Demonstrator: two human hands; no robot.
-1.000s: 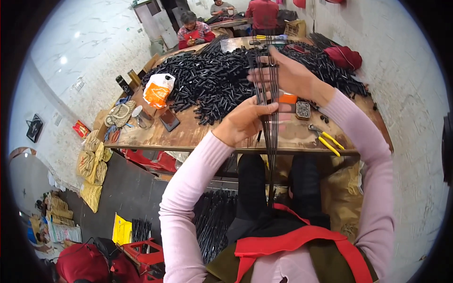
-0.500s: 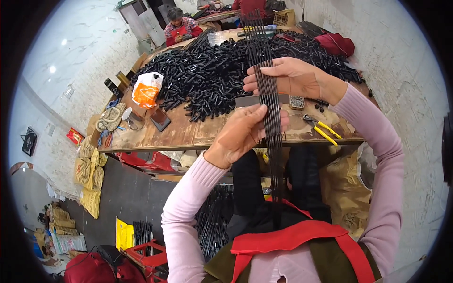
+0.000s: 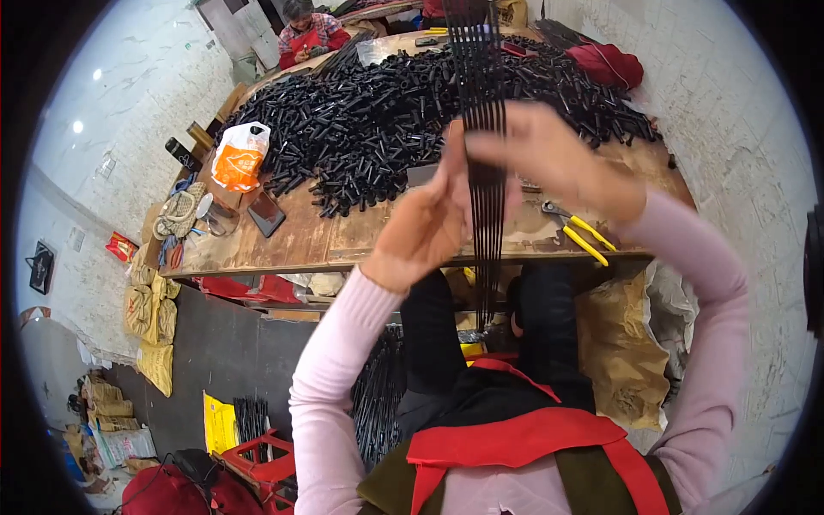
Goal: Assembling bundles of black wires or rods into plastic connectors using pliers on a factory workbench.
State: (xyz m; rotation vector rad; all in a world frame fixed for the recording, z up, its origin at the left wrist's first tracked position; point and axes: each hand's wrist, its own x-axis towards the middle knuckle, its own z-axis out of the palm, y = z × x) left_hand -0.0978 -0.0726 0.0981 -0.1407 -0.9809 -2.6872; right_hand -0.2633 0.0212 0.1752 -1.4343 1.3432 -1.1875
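Note:
A bundle of long, thin black rods [image 3: 488,227] stands nearly upright before me, over the table's front edge. My left hand [image 3: 427,219] is closed on it from the left, with fingers behind the rods. Across the upper part of the bundle lies my right hand [image 3: 558,159], smeared by motion, so its grip cannot be made out. Beyond the hands, a broad heap of short black tubular pieces [image 3: 369,129] covers much of the wooden table [image 3: 300,236]. Pliers with yellow handles [image 3: 586,239] lie to the right of the bundle.
On the table's left are an orange and white plastic bag [image 3: 240,159], a phone [image 3: 266,214] and a clear mug [image 3: 219,216]. A dark red cloth [image 3: 607,65] lies far right. Another person [image 3: 309,39] sits across the table. Rods and a red stool [image 3: 262,459] stand below left.
The rod bundle has risen, its lower end now showing above my lap. My right hand has shifted slightly right and down and blurred; my left hand remains on the rods. The view has shifted slightly.

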